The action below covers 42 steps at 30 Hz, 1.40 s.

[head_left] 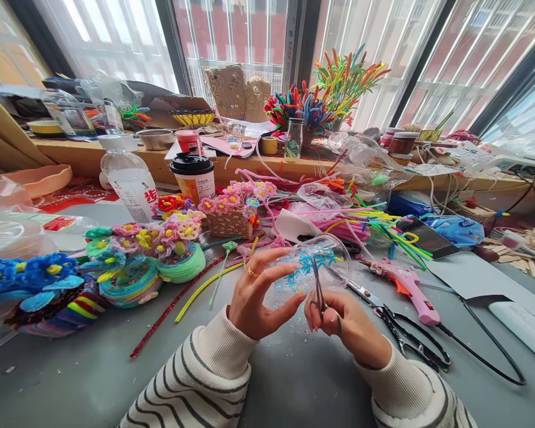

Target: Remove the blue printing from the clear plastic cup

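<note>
Near the middle of the table, my left hand [263, 291] is curled round a clear plastic cup [339, 255] with blue lettering, which lies tilted on its side. A ring sits on one of its fingers. My right hand [339, 318] grips a small pair of scissors [318, 291] by the handles. The blades point up and lie against the printed side of the cup; whether they cut into it I cannot tell. Small clear bits are scattered on the table below the hands.
Right of my hands lie large black-handled scissors [405, 339] and a pink glue gun [412, 288] with its cord. Pipe-cleaner flower pots [181, 261] stand at left, before a bottle [127, 178] and a lidded coffee cup [194, 175]. Loose pipe cleaners [330, 220] pile up behind.
</note>
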Tool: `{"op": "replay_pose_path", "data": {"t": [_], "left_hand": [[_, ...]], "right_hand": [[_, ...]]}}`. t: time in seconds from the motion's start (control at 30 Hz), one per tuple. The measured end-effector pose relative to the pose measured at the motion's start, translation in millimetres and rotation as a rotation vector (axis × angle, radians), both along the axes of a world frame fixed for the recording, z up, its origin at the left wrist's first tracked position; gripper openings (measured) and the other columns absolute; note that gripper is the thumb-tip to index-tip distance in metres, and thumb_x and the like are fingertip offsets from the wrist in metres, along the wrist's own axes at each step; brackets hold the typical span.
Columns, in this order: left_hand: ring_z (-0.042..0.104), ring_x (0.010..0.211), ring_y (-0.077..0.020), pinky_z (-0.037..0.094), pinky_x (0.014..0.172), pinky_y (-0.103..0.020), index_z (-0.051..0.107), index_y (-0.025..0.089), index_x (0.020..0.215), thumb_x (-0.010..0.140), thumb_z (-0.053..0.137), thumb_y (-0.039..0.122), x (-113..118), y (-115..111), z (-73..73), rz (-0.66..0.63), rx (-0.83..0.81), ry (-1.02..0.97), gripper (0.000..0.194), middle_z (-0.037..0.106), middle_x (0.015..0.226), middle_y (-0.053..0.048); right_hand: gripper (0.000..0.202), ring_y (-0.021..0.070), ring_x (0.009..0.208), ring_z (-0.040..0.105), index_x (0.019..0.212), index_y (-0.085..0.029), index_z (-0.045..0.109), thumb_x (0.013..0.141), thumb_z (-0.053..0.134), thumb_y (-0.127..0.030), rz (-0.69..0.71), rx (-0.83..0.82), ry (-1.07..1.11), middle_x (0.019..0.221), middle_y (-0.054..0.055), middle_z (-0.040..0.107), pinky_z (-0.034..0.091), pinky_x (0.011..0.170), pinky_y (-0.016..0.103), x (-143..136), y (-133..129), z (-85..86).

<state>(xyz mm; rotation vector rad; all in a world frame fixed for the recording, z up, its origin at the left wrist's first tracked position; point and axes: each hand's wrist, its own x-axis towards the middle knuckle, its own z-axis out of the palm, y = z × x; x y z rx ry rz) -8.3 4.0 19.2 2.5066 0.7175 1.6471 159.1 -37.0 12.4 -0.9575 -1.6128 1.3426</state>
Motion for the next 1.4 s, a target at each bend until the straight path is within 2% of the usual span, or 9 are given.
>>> {"op": "replay_pose_path", "data": {"t": [0.27,0.37,0.5,0.63,0.8,0.9,1.1,1.23,1.4], "left_hand": [[0.052,0.103,-0.0231,0.045,0.086,-0.041,0.05,0.021,0.101,0.063,0.067,0.019,1,2,-6.0,-0.038,-0.115,-0.093,0.041,0.053,0.109,-0.011],[0.052,0.102,-0.0215,0.048,0.081,-0.036,0.049,0.022,0.102,0.07,0.062,0.027,1,4,-6.6,-0.08,-0.425,-0.494,0.035,0.051,0.111,-0.01],[0.06,0.074,-0.0155,0.053,0.058,-0.03,0.048,0.022,0.096,0.076,0.047,0.047,-4,8,3.3,-0.219,-0.904,-1.094,0.033,0.06,0.096,-0.008],[0.062,0.072,-0.0183,0.053,0.051,-0.028,0.05,0.017,0.091,0.08,0.035,0.051,-11,10,14.0,-0.336,-1.239,-1.323,0.038,0.062,0.089,-0.012],[0.06,0.089,-0.0223,0.054,0.061,-0.031,0.052,0.016,0.089,0.08,0.042,0.043,-10,9,15.6,-0.337,-1.224,-1.422,0.031,0.061,0.093,-0.011],[0.057,0.096,-0.0243,0.055,0.061,-0.031,0.053,0.016,0.087,0.079,0.043,0.039,-8,9,16.1,-0.317,-1.214,-1.445,0.025,0.06,0.094,-0.01],[0.058,0.093,-0.0242,0.054,0.057,-0.031,0.053,0.016,0.085,0.079,0.043,0.035,-7,10,19.0,-0.299,-1.234,-1.446,0.022,0.061,0.09,-0.012],[0.06,0.088,-0.0224,0.054,0.056,-0.03,0.052,0.016,0.086,0.08,0.043,0.035,-8,9,17.8,-0.297,-1.225,-1.426,0.022,0.061,0.09,-0.013],[0.06,0.087,-0.0222,0.055,0.056,-0.03,0.052,0.016,0.088,0.078,0.046,0.036,-8,9,15.9,-0.297,-1.224,-1.417,0.023,0.061,0.09,-0.012]], "right_hand": [[0.054,0.0055,0.04,0.027,0.049,-0.017,0.043,0.069,0.044,-0.066,-0.155,-0.015,0.041,0.048,-0.004,0.039,0.022,0.041,0.021,13,5,-10.5],[0.049,0.0059,0.039,0.031,0.054,-0.016,0.05,0.068,0.049,-0.063,-0.306,0.019,-0.043,0.051,-0.003,0.045,0.027,0.041,0.021,18,7,-11.7],[0.042,0.0087,0.046,0.041,0.055,-0.017,0.052,0.071,0.05,-0.055,-0.497,0.21,-0.321,0.06,0.001,0.053,0.033,0.046,0.022,24,8,-9.5],[0.036,0.0086,0.041,0.038,0.047,-0.018,0.05,0.07,0.057,-0.045,-0.456,0.301,-0.672,0.041,-0.004,0.041,0.028,0.043,0.021,23,10,-14.0],[0.012,0.0108,0.043,0.052,0.067,-0.018,0.064,0.071,0.057,-0.026,-0.299,0.171,-0.766,0.049,-0.002,0.059,0.038,0.048,0.02,14,12,-23.1],[0.019,0.0107,0.041,0.056,0.08,-0.018,0.066,0.077,0.048,-0.023,-0.28,0.123,-0.704,0.055,0.0,0.064,0.043,0.05,0.021,15,11,-20.8],[0.033,0.0144,0.047,0.055,0.105,-0.02,0.059,0.077,0.052,-0.036,-0.748,0.439,-0.957,0.053,-0.002,0.06,0.038,0.048,0.023,40,17,-8.1],[0.014,0.0156,0.053,0.057,0.083,-0.023,0.065,0.076,0.054,-0.029,-0.639,0.429,-1.142,0.06,-0.001,0.064,0.034,0.047,0.023,46,24,-8.4],[0.027,0.0121,0.052,0.055,0.069,-0.02,0.062,0.082,0.045,-0.037,-0.621,0.5,-0.895,0.058,-0.001,0.062,0.037,0.051,0.021,48,17,-2.2]]}}
